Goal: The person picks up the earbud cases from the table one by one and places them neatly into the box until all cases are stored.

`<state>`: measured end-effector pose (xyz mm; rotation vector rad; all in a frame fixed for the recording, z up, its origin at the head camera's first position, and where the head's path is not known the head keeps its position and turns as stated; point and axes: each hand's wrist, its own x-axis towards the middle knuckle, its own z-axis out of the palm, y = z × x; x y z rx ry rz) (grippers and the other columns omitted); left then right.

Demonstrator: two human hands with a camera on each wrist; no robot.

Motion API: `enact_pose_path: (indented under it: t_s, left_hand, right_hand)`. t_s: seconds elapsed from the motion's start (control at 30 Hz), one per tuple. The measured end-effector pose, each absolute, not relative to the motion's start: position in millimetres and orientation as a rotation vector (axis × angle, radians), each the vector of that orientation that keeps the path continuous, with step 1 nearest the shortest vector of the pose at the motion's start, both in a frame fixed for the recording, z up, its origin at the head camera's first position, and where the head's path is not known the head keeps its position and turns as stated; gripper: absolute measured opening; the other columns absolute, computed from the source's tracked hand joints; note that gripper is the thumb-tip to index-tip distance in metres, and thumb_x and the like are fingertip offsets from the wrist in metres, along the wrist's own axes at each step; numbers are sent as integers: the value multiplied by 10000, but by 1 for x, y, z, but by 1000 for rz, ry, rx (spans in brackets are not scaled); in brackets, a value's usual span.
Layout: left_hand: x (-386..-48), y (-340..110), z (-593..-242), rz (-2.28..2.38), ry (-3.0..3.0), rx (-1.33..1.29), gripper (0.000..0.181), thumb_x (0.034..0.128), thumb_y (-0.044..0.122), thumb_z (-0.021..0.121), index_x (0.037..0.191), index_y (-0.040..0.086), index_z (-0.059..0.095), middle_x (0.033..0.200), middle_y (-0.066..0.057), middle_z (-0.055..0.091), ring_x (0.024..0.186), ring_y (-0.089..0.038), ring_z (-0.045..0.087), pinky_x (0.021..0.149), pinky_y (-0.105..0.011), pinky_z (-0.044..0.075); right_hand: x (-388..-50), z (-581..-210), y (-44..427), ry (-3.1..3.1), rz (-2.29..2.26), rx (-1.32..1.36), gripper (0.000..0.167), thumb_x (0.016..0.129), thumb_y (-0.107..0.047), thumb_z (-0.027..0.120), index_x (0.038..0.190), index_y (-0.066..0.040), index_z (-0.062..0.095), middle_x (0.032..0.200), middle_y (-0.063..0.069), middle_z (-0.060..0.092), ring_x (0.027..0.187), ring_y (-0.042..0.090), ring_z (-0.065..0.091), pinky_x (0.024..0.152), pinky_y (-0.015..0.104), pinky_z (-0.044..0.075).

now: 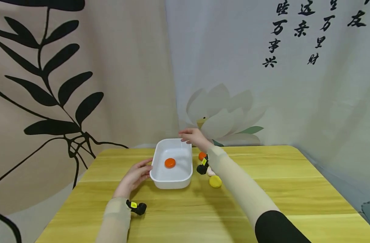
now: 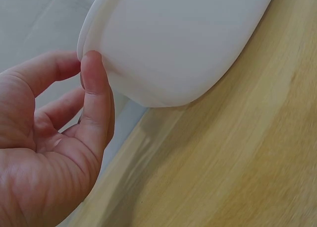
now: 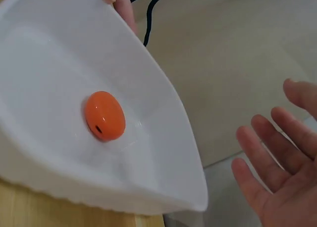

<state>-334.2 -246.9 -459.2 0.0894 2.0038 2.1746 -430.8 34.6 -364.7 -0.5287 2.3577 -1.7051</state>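
A white rectangular tub (image 1: pixel 173 185) with rounded corners stands near the table's far edge. Inside it lies a glossy, rounded orange piece (image 3: pixel 105 116) with a small dark mark on its side. My left hand (image 1: pixel 138 173) pinches the tub's rim on the left; thumb and finger meet there in the left wrist view. Above the tub's far right corner is my right hand (image 1: pixel 195 137). Its fingers (image 3: pixel 267 138) are loosely spread and hold nothing, apart from the tub's wall in the right wrist view.
Right of the tub, a yellow round piece (image 1: pixel 215 181), a pale piece (image 1: pixel 210 172) and another orange piece (image 1: pixel 202 156) lie on the wooden table (image 1: pixel 173 216), partly behind the right wrist camera. A printed curtain (image 1: pixel 136 84) hangs beyond the far edge.
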Motion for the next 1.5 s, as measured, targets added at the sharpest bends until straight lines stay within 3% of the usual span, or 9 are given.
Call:
enact_pose_path:
  t_s: [0.33, 0.57, 0.67, 0.8, 1.03, 1.23, 1.5]
  left_hand:
    - [-332, -249, -460, 2153, 2014, 111, 579, 982, 61, 550, 1488, -47, 290, 1052, -123, 644, 794, -133, 621, 744, -247, 538]
    - [-334, -247, -461, 2157, 2005, 81, 581, 978, 71, 563, 1490, -28, 306, 984, -48, 651, 777, -127, 618, 734, -238, 536]
    - [-333, -248, -461, 2146, 2017, 77, 596, 975, 96, 578, 1491, -24, 306, 983, -36, 655, 778, -123, 619, 733, -238, 536]
    - [-332, -249, -462, 2142, 2017, 71, 602, 976, 101, 580, 1494, -22, 299, 979, -26, 655, 783, -120, 618, 732, -235, 535]
    - [-333, -249, -458, 2135, 2015, 90, 605, 980, 114, 577, 1496, -26, 292, 988, -20, 650, 808, -121, 615, 749, -230, 532]
    - [-336, -250, -456, 2160, 2003, 86, 598, 980, 84, 564, 1494, -36, 285, 954, -12, 661, 787, -118, 623, 734, -229, 535]
    - [-336, -247, -454, 2151, 2004, 44, 596, 967, 92, 590, 1488, -18, 321, 1014, -51, 650, 811, -142, 623, 741, -238, 540]
  right_hand:
    - [-401, -379, 88, 2208, -1879, -519, 400, 972, -228, 595, 1280, 27, 580, 1291, 219, 577, 1128, 375, 583, 981, 472, 453]
    - [-384, -406, 126, 2096, -2059, -457, 379, 957, -244, 625, 1228, 20, 606, 1168, 124, 653, 1016, 237, 640, 1032, 553, 372]
    - [-378, -421, 141, 2068, -2096, -427, 403, 950, -251, 634, 1243, 23, 594, 1221, 169, 622, 1085, 299, 608, 1045, 562, 351]
    - [-371, -440, 160, 2083, -2086, -425, 429, 960, -200, 610, 1289, 70, 549, 1272, 210, 584, 1150, 339, 559, 1037, 523, 378]
    - [-363, -459, 181, 1990, -2032, -604, 424, 954, -58, 595, 1279, 189, 480, 1217, 192, 618, 1054, 174, 621, 979, 412, 462]
    - [-361, -467, 187, 1935, -1912, -693, 376, 951, -100, 612, 1250, 124, 565, 1255, 164, 599, 1094, 187, 607, 970, 342, 470]
    - [-358, -482, 191, 1957, -1841, -718, 384, 962, -106, 597, 1266, 125, 550, 1242, 139, 615, 1113, 150, 589, 972, 265, 448]
